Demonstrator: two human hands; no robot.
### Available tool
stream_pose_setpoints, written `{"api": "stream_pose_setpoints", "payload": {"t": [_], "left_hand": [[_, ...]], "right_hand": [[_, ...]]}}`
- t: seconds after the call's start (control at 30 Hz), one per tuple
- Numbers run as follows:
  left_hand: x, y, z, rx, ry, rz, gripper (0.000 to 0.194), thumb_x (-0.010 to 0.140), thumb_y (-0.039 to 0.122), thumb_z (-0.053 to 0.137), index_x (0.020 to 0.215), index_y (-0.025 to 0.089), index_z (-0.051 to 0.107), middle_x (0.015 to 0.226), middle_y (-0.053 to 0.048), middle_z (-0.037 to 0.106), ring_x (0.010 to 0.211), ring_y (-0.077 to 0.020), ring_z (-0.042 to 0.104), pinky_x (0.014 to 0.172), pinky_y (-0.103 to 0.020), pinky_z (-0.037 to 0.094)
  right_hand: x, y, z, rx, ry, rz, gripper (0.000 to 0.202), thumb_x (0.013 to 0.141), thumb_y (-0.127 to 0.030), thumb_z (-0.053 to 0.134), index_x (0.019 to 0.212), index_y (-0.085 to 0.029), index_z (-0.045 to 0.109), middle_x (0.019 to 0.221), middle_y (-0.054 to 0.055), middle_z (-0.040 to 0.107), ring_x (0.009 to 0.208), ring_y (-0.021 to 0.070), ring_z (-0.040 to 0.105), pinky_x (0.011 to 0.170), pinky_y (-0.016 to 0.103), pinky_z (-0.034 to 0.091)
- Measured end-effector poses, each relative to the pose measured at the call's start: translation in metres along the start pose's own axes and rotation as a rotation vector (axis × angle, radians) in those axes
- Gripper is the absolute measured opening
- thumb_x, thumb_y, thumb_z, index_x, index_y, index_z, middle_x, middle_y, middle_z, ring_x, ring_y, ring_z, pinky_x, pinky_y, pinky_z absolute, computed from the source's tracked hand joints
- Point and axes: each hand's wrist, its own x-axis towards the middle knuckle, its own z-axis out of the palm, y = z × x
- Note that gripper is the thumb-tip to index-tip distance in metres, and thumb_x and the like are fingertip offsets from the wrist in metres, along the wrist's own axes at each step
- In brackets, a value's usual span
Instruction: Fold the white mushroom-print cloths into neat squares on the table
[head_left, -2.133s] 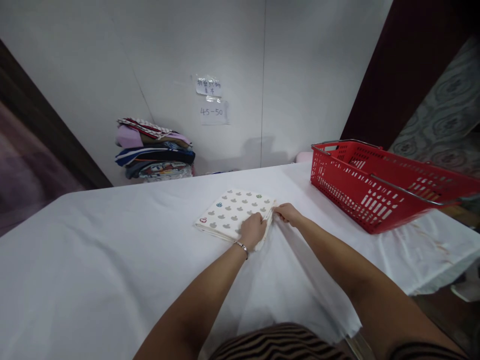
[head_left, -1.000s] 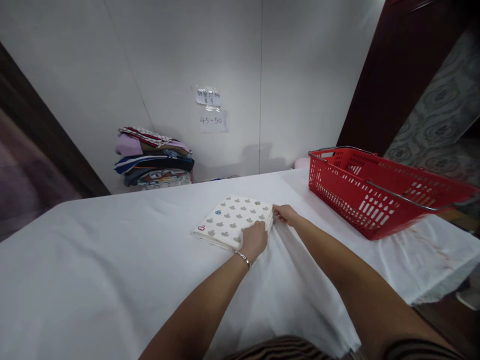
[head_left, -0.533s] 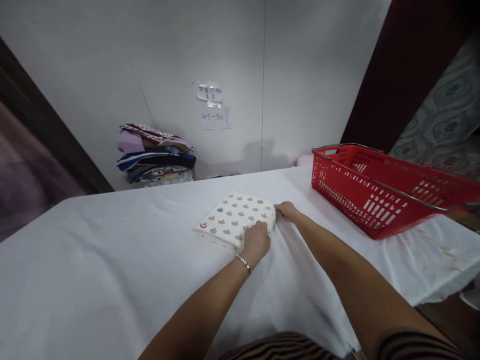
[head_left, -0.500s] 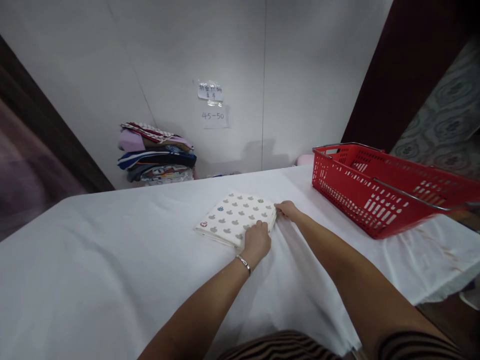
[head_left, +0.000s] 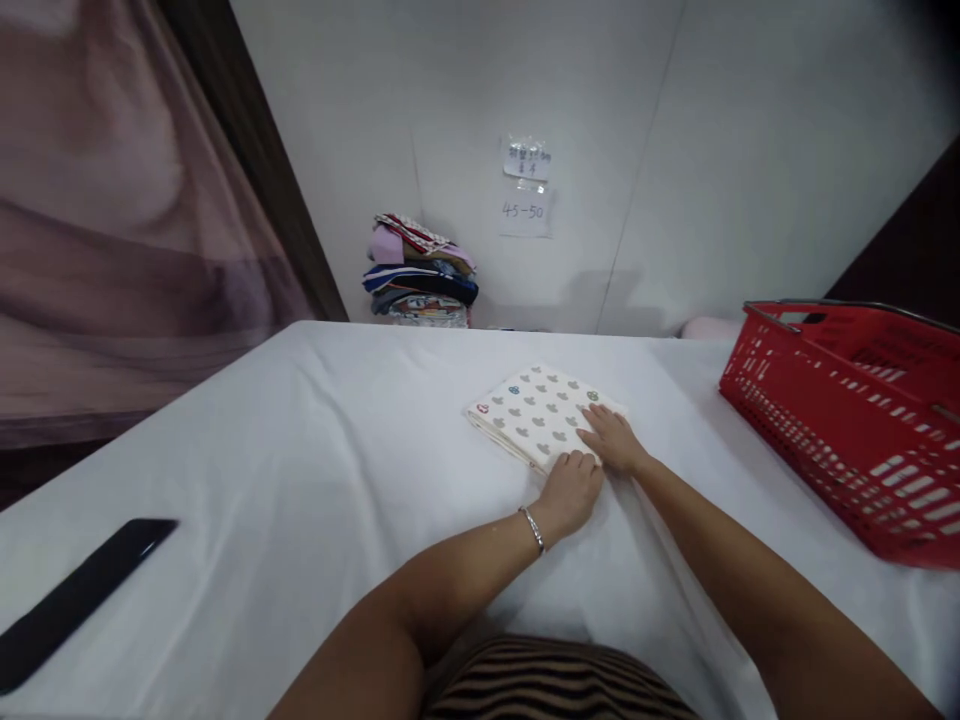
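Observation:
A folded white cloth (head_left: 536, 408) with grey printed shapes and a few coloured ones lies flat on the white-covered table. At its near right corner my left hand (head_left: 572, 492), with a silver bracelet on the wrist, has its fingers curled over the edge, closed on the fabric. My right hand (head_left: 613, 440) rests on top of the cloth's right side, fingers spread and flat. The thumb of the left hand is hidden from view.
To the right stands a red plastic basket (head_left: 832, 420). A dark flat object (head_left: 82, 600) lies at the left on the white sheet (head_left: 285, 460). Folded clothes (head_left: 421, 275) are stacked by the wall under paper signs (head_left: 525, 210). A pinkish curtain (head_left: 112, 220) hangs at left.
My right hand has gone from pinching the cloth's right corner to lying spread on top. The left hand stays at the near edge. The view has turned left, bringing in the dark flat object.

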Motion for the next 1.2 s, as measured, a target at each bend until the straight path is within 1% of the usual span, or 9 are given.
{"api": "stream_pose_setpoints", "payload": {"t": [0.13,0.23,0.3,0.4,0.5,0.6,0.87,1.03,1.2], "left_hand": [[-0.030,-0.013,-0.009,-0.116,0.098,0.166,0.019,0.086,0.014,0.046,0.101,0.014,0.058,0.118,-0.009,0.059,0.102,-0.0214,0.052,0.088,-0.034,0.041],[-0.041,-0.034,-0.021,-0.251,0.151,0.243,0.020,0.089,0.019,0.044,0.103,0.017,0.058,0.115,-0.006,0.062,0.103,-0.0179,0.054,0.091,-0.033,0.041],[-0.040,-0.058,-0.028,-0.314,0.215,0.143,0.020,0.091,0.021,0.042,0.100,0.019,0.059,0.107,-0.006,0.065,0.100,-0.0170,0.056,0.089,-0.033,0.042],[-0.029,-0.107,-0.032,-0.326,0.310,-0.198,0.024,0.093,0.024,0.039,0.105,0.019,0.059,0.107,-0.008,0.065,0.104,-0.0184,0.056,0.093,-0.036,0.043],[-0.020,-0.154,-0.025,-0.228,0.140,-0.450,0.033,0.092,0.037,0.045,0.119,0.022,0.054,0.133,-0.009,0.054,0.126,-0.0246,0.044,0.106,-0.047,0.032],[-0.019,-0.178,-0.015,-0.222,-0.057,-0.534,0.039,0.094,0.042,0.038,0.128,0.025,0.049,0.145,-0.006,0.043,0.132,-0.0250,0.037,0.108,-0.052,0.026],[-0.012,-0.190,-0.014,-0.408,-0.135,-0.573,0.044,0.092,0.043,0.041,0.130,0.023,0.051,0.148,-0.007,0.039,0.134,-0.0234,0.037,0.109,-0.038,0.030],[-0.029,-0.199,-0.021,-0.471,-0.021,-0.625,0.045,0.090,0.036,0.044,0.132,0.021,0.051,0.147,-0.006,0.039,0.131,-0.0204,0.041,0.106,-0.032,0.036],[-0.053,-0.179,-0.022,-0.350,0.105,-0.417,0.044,0.074,0.015,0.056,0.118,0.023,0.062,0.140,-0.003,0.048,0.132,-0.0196,0.038,0.111,-0.036,0.029]], "right_hand": [[0.000,-0.011,-0.012,-0.023,0.000,0.010,0.053,0.092,-0.045,0.036,0.139,-0.019,0.043,0.149,0.012,0.036,0.139,0.0297,0.027,0.110,0.053,0.023],[-0.006,-0.035,-0.019,0.003,0.053,-0.034,0.055,0.093,-0.047,0.034,0.139,-0.018,0.043,0.149,0.013,0.035,0.140,0.0291,0.024,0.111,0.052,0.020],[-0.015,-0.051,-0.017,0.044,0.073,-0.111,0.057,0.094,-0.049,0.030,0.141,-0.019,0.041,0.150,0.011,0.034,0.141,0.0271,0.023,0.112,0.051,0.020],[-0.032,-0.067,-0.002,0.040,0.043,-0.210,0.060,0.094,-0.052,0.030,0.143,-0.019,0.037,0.150,0.012,0.034,0.140,0.0275,0.025,0.111,0.053,0.021],[-0.047,-0.071,0.014,-0.038,0.080,-0.272,0.058,0.093,-0.050,0.034,0.142,-0.018,0.038,0.150,0.012,0.033,0.140,0.0287,0.026,0.111,0.054,0.021],[-0.053,-0.068,0.021,-0.077,0.159,-0.306,0.056,0.094,-0.045,0.035,0.143,-0.019,0.037,0.150,0.012,0.032,0.139,0.0289,0.026,0.110,0.055,0.021],[-0.054,-0.068,0.013,-0.056,0.159,-0.337,0.056,0.092,-0.046,0.040,0.142,-0.021,0.039,0.148,0.013,0.036,0.138,0.0308,0.028,0.108,0.057,0.024],[-0.067,-0.067,0.002,-0.019,0.247,-0.435,0.052,0.091,-0.041,0.044,0.139,-0.021,0.042,0.144,0.012,0.044,0.134,0.0295,0.036,0.108,0.055,0.027],[-0.069,-0.060,-0.002,0.052,0.286,-0.463,0.040,0.093,-0.027,0.039,0.130,-0.023,0.053,0.127,0.009,0.060,0.117,0.0235,0.055,0.098,0.043,0.046]]}}
